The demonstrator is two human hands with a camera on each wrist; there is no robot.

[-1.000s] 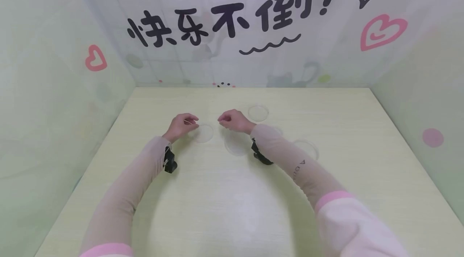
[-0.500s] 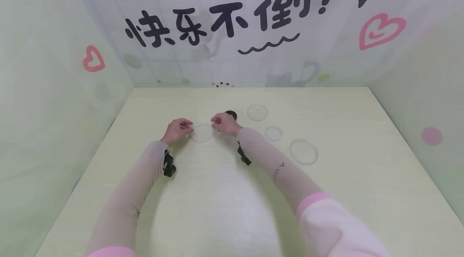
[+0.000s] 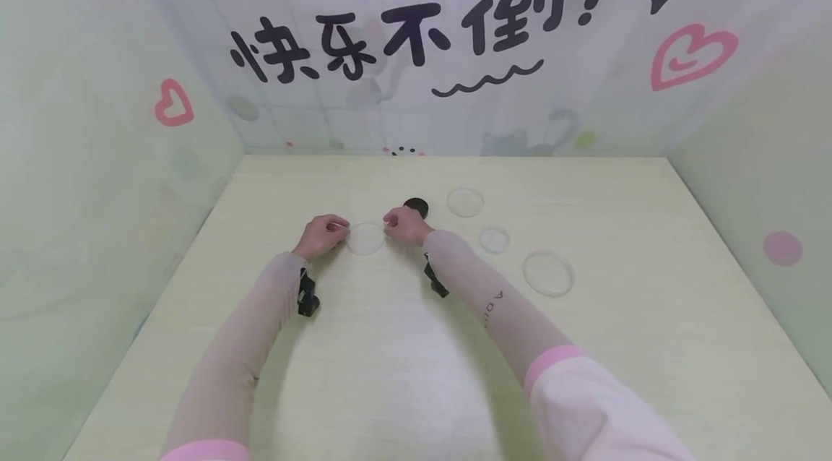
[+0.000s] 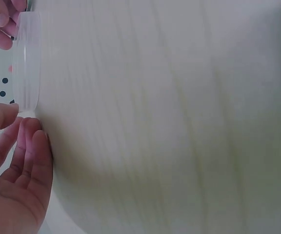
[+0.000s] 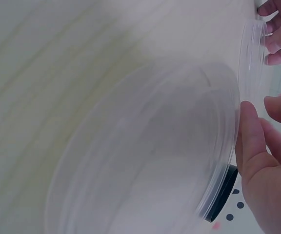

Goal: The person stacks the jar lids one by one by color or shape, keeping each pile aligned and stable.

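Observation:
A shallow clear round plastic dish (image 3: 365, 239) lies between both hands on the pale table. At its left rim, my left hand (image 3: 321, 235) has thumb and fingertips close together, as the left wrist view shows at the lower end of the dish (image 4: 27, 63). My right hand (image 3: 406, 225) is at the opposite rim. In the right wrist view an index fingertip of the right hand (image 5: 267, 151) meets the edge of the dish (image 5: 251, 58), with the thumb apart. A black round disc (image 3: 416, 207) sits just behind the right hand, partly hidden by it.
Three clear round pieces lie to the right: one at the back (image 3: 465, 202), a small one (image 3: 494, 240) and a larger one (image 3: 548, 273). A big clear round piece (image 5: 140, 161) fills much of the right wrist view. Printed cloth walls (image 3: 325, 118) border the table.
My right hand has moved left and nearer to the dish's rim, uncovering the black disc and the clear pieces at right. My left hand has lowered slightly and stays beside the dish.

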